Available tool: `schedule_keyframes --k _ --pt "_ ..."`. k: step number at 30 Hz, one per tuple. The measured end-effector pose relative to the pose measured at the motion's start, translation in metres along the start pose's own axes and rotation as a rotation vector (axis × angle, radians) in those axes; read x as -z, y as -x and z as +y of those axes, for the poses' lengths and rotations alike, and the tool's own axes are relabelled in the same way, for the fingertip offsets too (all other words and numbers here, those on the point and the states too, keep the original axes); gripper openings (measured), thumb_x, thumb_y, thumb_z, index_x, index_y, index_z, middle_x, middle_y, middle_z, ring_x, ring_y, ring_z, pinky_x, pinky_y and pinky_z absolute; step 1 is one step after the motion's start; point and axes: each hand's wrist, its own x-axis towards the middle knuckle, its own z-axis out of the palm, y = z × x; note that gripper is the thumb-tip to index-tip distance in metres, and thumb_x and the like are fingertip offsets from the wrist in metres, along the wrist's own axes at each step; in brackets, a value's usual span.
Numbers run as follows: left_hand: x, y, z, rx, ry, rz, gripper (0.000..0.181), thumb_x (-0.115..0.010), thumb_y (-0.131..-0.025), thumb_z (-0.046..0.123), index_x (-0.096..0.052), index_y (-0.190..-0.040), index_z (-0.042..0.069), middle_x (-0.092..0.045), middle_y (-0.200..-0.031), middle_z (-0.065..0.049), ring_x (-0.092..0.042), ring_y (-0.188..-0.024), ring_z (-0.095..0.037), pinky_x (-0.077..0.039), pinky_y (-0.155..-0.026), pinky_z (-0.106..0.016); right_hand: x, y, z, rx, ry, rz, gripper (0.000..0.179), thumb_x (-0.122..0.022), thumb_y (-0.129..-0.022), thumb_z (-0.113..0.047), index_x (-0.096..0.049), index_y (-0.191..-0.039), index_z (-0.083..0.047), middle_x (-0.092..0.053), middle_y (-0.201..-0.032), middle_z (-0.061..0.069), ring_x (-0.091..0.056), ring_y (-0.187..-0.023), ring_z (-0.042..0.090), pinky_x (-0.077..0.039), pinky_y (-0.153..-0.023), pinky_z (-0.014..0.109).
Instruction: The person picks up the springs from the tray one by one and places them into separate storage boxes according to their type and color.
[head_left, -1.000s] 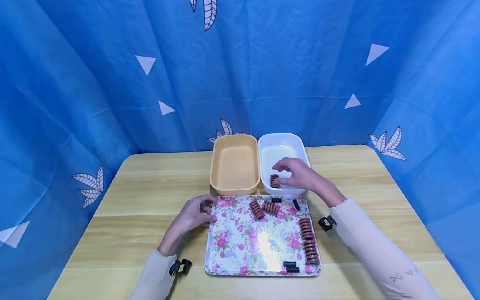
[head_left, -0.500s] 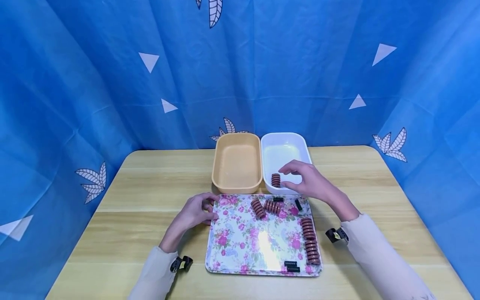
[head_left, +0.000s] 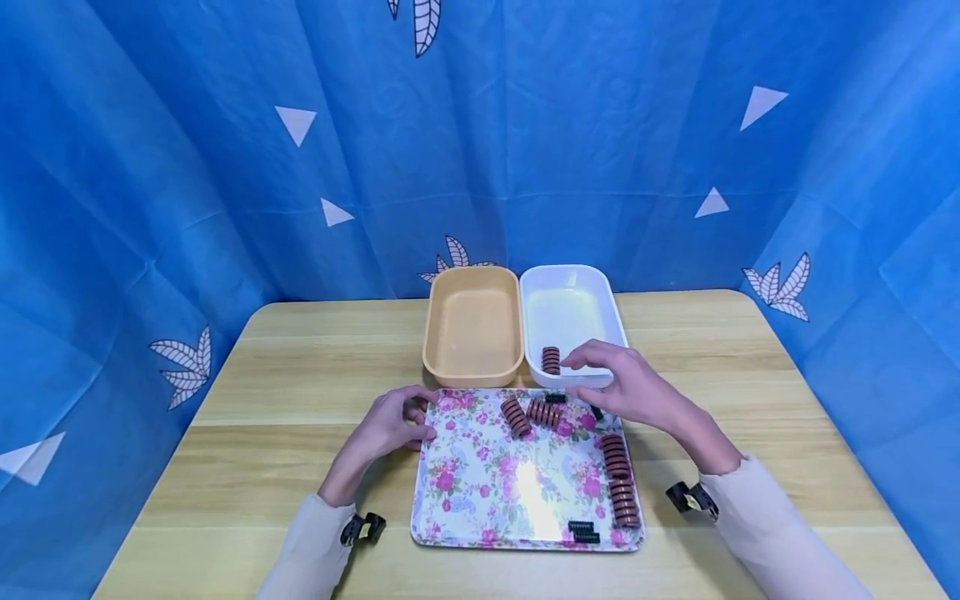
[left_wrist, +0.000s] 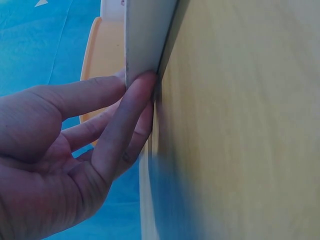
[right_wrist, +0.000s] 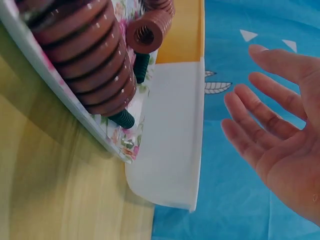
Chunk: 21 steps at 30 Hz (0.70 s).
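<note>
My left hand [head_left: 386,427] grips the left rim of a floral tray [head_left: 468,508], thumb and fingers at its edge in the left wrist view. My right hand [head_left: 636,387] hovers over the near rim of a white bin [head_left: 573,312] and the tray's back right corner. Its fingers are spread and hold nothing in the right wrist view. Inside the white bin, at the near left, lies a brown coil spring [head_left: 551,360]. On the tray are more brown springs [head_left: 515,417], including a pair along the right edge, and several small dark green springs [head_left: 581,532].
A tan bin [head_left: 474,325] stands left of the white one, both just behind the tray on the wooden table [head_left: 315,358]. A blue curtain [head_left: 495,150] surrounds the table's back and sides.
My right hand has drawn back from the brown spring in the white bin, moving right and toward me. That spring stays in the bin. The left hand keeps its hold on the tray.
</note>
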Motion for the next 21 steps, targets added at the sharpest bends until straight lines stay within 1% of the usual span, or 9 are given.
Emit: schedule_keyframes --k 3,7,15,18,21 --pt "0.0 0.0 -0.001 0.001 -0.003 0.005 0.045 -0.082 -0.081 -0.009 -0.069 -0.121 0.006 -0.06 -0.088 -0.012 -0.061 -0.073 -0.021 -0.065 -0.057 -0.034 -0.002 0.007 -0.004 -0.009 -0.018 -0.02 0.031 -0.082 -0.088 -0.011 -0.072 -0.117 -0.013 -0.071 -0.114 -0.002 -0.068 -0.107 0.02 -0.061 -0.092 0.052" --pt "0.0 0.0 -0.002 -0.011 0.006 0.001 0.046 -0.082 -0.08 -0.01 -0.069 -0.122 0.005 -0.06 -0.088 -0.012 -0.062 -0.073 -0.022 -0.065 -0.057 -0.035 -0.005 0.016 -0.007 -0.012 -0.03 -0.048 0.032 -0.08 -0.089 -0.01 -0.072 -0.119 -0.016 -0.071 -0.115 -0.005 -0.067 -0.11 0.017 -0.061 -0.094 0.051" --pt "0.0 0.0 -0.003 -0.021 0.032 0.009 0.047 -0.081 -0.079 -0.012 -0.069 -0.121 0.004 -0.061 -0.093 -0.015 -0.062 -0.075 -0.022 -0.065 -0.057 -0.035 -0.009 0.03 -0.008 0.069 -0.052 -0.066 0.03 -0.079 -0.092 -0.013 -0.072 -0.121 -0.02 -0.071 -0.117 -0.008 -0.066 -0.112 0.015 -0.06 -0.098 0.041" --pt "0.0 0.0 -0.002 -0.013 0.021 0.01 0.047 -0.081 -0.079 -0.012 -0.069 -0.121 0.004 -0.061 -0.092 -0.015 -0.061 -0.074 -0.022 -0.065 -0.057 -0.035 -0.012 0.037 -0.008 0.097 -0.062 -0.066 0.033 -0.08 -0.09 -0.01 -0.072 -0.12 -0.022 -0.07 -0.117 -0.01 -0.066 -0.112 0.015 -0.06 -0.098 0.04" --pt "-0.001 0.0 -0.002 -0.002 0.011 0.005 0.046 -0.081 -0.081 -0.01 -0.069 -0.122 0.005 -0.061 -0.089 -0.013 -0.061 -0.073 -0.022 -0.065 -0.057 -0.034 -0.015 0.043 -0.01 0.127 -0.066 -0.079 0.035 -0.081 -0.088 -0.009 -0.072 -0.119 -0.023 -0.07 -0.116 -0.011 -0.066 -0.11 0.015 -0.061 -0.096 0.04"
